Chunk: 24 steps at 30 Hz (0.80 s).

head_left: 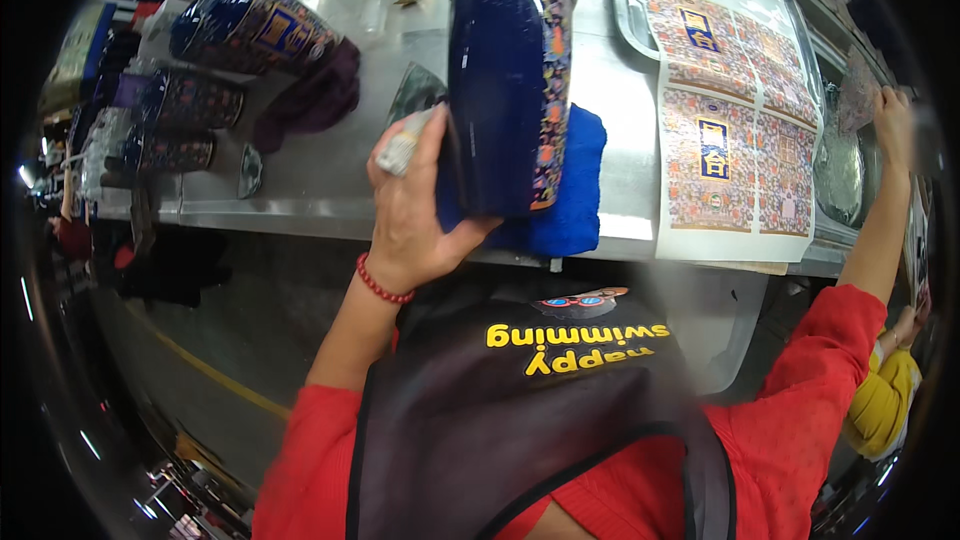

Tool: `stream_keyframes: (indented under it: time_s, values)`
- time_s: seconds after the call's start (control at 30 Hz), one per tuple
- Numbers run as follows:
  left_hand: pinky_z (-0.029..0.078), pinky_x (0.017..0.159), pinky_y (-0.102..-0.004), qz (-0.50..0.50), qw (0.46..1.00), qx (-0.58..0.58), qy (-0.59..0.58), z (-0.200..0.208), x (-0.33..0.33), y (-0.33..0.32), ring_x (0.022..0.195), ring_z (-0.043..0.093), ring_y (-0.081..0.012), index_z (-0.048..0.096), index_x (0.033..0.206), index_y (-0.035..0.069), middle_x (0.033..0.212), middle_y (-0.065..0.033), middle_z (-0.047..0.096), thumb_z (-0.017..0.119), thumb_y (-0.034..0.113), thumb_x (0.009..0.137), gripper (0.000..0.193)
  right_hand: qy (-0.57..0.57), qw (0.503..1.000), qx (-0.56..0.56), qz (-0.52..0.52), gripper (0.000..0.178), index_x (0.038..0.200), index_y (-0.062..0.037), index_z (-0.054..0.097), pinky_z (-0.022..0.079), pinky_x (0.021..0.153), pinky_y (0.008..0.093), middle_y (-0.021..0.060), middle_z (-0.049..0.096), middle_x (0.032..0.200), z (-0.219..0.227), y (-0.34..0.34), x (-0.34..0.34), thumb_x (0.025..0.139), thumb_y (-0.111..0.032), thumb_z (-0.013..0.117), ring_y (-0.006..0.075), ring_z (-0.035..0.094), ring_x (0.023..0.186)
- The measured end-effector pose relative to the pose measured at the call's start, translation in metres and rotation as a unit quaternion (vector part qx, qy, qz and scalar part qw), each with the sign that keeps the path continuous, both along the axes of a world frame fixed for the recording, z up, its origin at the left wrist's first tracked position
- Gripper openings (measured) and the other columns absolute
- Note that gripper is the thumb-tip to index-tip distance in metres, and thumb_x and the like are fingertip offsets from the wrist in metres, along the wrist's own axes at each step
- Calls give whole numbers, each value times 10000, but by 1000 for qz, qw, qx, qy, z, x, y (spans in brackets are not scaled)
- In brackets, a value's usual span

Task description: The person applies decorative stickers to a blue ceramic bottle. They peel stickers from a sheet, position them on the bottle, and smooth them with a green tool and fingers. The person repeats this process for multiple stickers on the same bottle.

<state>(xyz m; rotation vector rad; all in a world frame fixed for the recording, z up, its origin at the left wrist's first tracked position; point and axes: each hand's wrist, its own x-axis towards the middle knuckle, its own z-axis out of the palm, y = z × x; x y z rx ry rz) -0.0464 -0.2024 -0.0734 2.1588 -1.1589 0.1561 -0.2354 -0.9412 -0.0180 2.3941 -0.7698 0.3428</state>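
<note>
My left hand (413,210) grips the lower left side of a dark blue glazed bottle (500,90), with the thumb under its base. A colourful floral strip covers the bottle's right side. A whitish wrapping (397,153) covers one finger of this hand, and a red bead bracelet is on the wrist. Under the bottle lies a bright blue cloth (580,180). My right hand (892,120) reaches far right, its fingers closed on the edge of a thin pinkish patterned piece (857,90). Below that piece is a shallow clear basin (840,175), seemingly with water.
Printed floral decal sheets (735,120) lie right of the bottle, over a clear tray (630,0). Several decorated blue bottles (250,30) and a dark purple cloth (310,100) are at left. A person in a yellow garment (885,400) is at far right.
</note>
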Motion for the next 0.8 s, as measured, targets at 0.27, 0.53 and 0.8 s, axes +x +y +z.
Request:
stream_keyframes:
  time_s: [0.27, 0.53, 0.8]
  values:
    - [285, 1115, -543, 12, 990, -4, -143, 20, 9, -9, 1276, 480, -348, 573, 1421, 22, 1244, -154, 641, 875, 438, 689, 895, -50, 938, 208, 272, 322, 1202, 39, 661, 491, 841, 252, 77, 641, 1251, 84, 153, 76, 1037, -236, 632, 164, 628, 959]
    - [289, 1116, -558, 14, 985, -64, -160, 14, 8, -16, 1256, 488, -357, 582, 1406, 9, 1228, -161, 644, 857, 482, 702, 892, -42, 819, 376, 431, 318, 1248, 0, 672, 494, 843, 235, 11, 606, 1332, 138, 374, 116, 1046, -240, 626, 107, 615, 1002]
    - [271, 1152, -520, -87, 984, -155, -18, 34, 30, -7, 1301, 456, -396, 446, 1496, -2, 1352, -212, 580, 783, 603, 800, 981, 37, 817, 280, 504, 104, 965, 2, 651, 484, 717, 296, 111, 642, 1095, 187, 461, 106, 981, -98, 674, 156, 610, 878]
